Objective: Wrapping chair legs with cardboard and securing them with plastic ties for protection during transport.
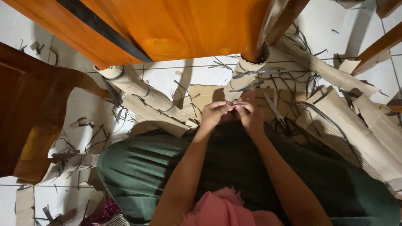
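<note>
My left hand (pixel 215 114) and my right hand (pixel 250 114) meet above my green-skirted lap (pixel 138 167), fingertips pinched together on a thin dark strip (pixel 233 103). Just beyond them stands a wooden furniture leg wrapped in cardboard (pixel 243 79), bound with dark bands. A second cardboard-wrapped leg (pixel 134 88) slants down to the left of my hands. What exactly lies between my fingers is too small to make out beyond the dark strip.
An orange wooden furniture panel (pixel 167 29) hangs overhead. Torn cardboard sheets (pixel 356 121) and dark strap scraps (pixel 293 79) litter the white tile floor. Scissors (pixel 274 109) lie right of my hands. A dark brown wooden piece (pixel 29 113) stands at left.
</note>
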